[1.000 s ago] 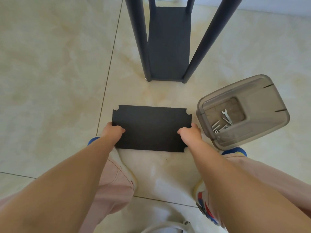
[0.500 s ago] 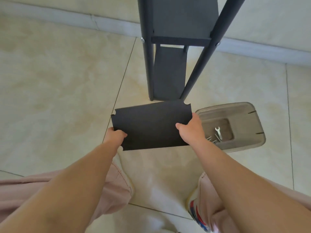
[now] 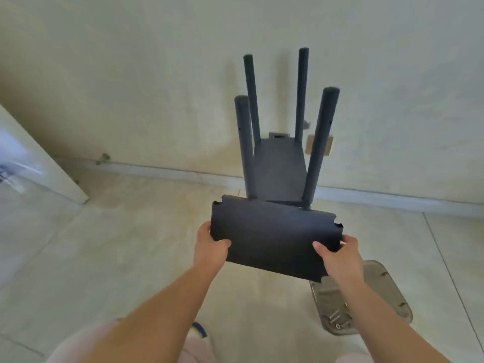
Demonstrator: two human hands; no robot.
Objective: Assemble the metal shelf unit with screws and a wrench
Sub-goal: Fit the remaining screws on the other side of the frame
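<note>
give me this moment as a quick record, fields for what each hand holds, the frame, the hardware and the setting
held part: black shelf panel, notched corners, lifted off the floor and tilted
left hand: grips the panel's left end, thumb on top
right hand: grips the panel's right end, thumb on top
frame: four dark posts upright, one shelf already fitted between them, standing near the wall
hardware: clear plastic container on the floor at the right, screws inside; wrench not discernible
setting: pale tiled floor, pale wall behind

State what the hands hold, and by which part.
Both hold the black shelf panel: the left hand grips its left short edge, the right hand its right short edge.
</note>
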